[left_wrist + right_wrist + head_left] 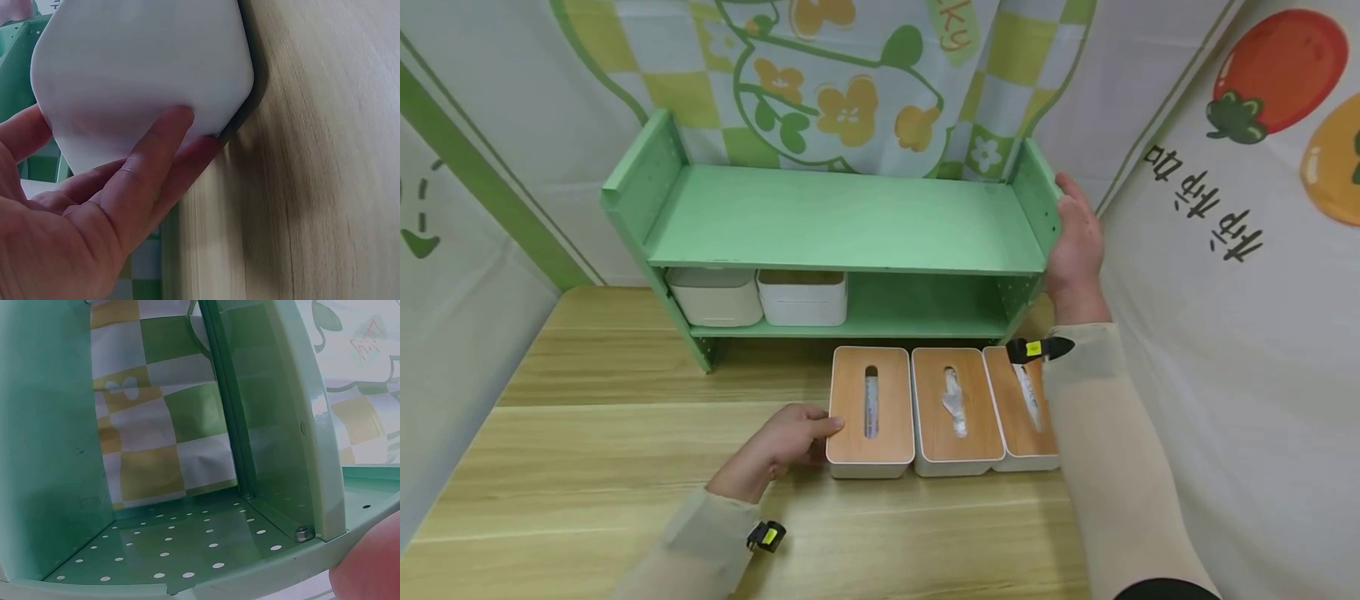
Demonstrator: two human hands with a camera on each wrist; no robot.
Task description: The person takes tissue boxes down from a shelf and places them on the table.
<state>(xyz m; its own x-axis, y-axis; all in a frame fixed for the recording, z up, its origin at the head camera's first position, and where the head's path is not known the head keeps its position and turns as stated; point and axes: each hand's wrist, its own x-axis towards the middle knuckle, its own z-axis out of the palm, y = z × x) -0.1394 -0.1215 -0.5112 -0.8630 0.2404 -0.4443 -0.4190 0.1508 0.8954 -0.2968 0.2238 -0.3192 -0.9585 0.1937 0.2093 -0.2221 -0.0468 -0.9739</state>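
Three white tissue boxes with wood-grain lids stand side by side before a green two-tier rack (842,221). My left hand (786,437) lies against the left side of the leftmost tissue box (847,408); its thumb is at the lid's edge. In the left wrist view, extended fingers (147,162) press on the white wall. The middle tissue box (931,417) has a tissue in its slot. My right sleeve partly covers the third tissue box (1009,417). My right hand (1077,250) rests against the outer face of the rack's right side panel (169,550).
On the rack's lower shelf, at the left, sit a cream lidded box (715,300) and a white box (802,304). The wooden table (610,450) runs beneath everything. Printed fabric walls (1225,333) enclose the back and both sides.
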